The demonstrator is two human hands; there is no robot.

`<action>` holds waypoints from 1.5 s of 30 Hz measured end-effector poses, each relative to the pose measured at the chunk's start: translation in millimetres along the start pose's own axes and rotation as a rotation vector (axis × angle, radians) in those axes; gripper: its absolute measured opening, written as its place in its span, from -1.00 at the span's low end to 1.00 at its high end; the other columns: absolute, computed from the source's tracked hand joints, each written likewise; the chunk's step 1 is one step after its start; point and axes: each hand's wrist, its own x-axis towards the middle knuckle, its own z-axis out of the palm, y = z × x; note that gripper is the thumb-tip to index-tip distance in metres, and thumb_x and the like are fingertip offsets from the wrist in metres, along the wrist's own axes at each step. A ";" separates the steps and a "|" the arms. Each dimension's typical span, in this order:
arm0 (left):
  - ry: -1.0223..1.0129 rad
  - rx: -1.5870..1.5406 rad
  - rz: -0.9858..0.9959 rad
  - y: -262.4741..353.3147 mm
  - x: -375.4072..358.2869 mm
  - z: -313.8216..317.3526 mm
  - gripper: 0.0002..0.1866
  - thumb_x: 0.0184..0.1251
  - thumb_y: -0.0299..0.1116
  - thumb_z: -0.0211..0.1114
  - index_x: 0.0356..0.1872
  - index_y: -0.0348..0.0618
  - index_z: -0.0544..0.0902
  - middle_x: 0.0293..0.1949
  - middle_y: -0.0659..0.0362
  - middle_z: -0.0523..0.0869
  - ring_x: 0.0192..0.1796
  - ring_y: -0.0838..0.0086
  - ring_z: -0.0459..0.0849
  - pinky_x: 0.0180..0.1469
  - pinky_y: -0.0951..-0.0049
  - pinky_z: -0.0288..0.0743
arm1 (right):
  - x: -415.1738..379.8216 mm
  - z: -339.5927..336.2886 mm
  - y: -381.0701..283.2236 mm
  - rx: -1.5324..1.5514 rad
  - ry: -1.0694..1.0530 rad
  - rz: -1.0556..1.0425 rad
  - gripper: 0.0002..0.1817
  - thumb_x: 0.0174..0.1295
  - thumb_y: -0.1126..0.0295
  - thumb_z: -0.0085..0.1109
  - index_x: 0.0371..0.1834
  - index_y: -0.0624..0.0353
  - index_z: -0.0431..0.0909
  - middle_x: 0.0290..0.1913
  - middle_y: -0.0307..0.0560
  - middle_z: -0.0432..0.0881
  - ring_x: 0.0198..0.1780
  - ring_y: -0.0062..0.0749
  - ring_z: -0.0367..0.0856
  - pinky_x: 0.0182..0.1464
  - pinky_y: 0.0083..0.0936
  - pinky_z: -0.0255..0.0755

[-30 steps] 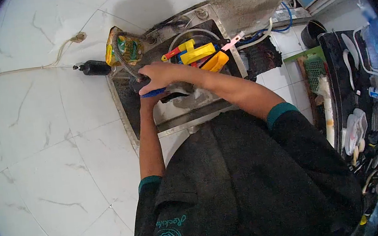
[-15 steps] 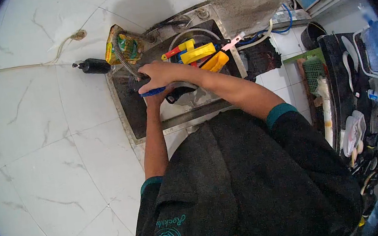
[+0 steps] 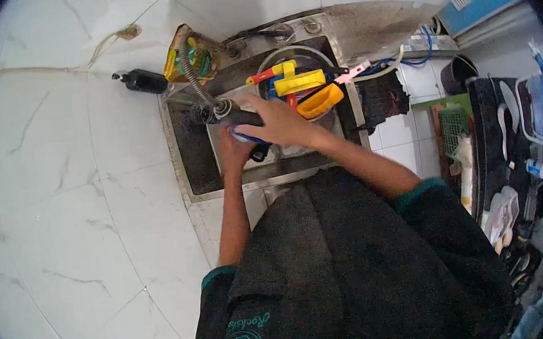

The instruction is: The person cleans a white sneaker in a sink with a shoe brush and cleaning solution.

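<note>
My right hand (image 3: 273, 124) is closed around something blue and lies against the black spray head (image 3: 239, 117) at the end of a ribbed hose (image 3: 192, 75). Beneath it, at the left part of the steel sink (image 3: 194, 168), my left hand (image 3: 234, 148) is closed on a black item (image 3: 259, 152), too hidden to name fully. Beyond my hands, a round container (image 3: 285, 50) in the sink holds tools with yellow, red and orange handles, among them a yellow handle (image 3: 300, 82) and an orange one (image 3: 320, 101).
A yellow and green pouch (image 3: 199, 60) and a black bottle (image 3: 145, 81) stand by the sink's left back corner. To the right are a dark cloth (image 3: 384, 98), a black bucket (image 3: 458, 73), a green basket (image 3: 454, 123) and a rack with utensils and a white bottle (image 3: 538, 169).
The view has shifted, so the sink appears lower and further right. The black spray head now shows beside my right hand, and my right hand's fingers have moved off the hose end.
</note>
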 end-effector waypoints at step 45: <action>-0.182 0.108 -0.044 -37.1 -26.2 -38.6 -0.43 -0.17 -0.35 0.57 -0.04 -0.20 0.56 -0.03 -0.08 0.66 0.06 0.01 0.64 0.10 0.15 0.51 | -10.1 135.4 74.3 0.005 0.189 0.483 -0.36 0.26 -0.02 0.20 0.13 0.40 0.48 -0.08 0.42 0.63 0.02 0.27 0.61 0.10 -0.10 0.48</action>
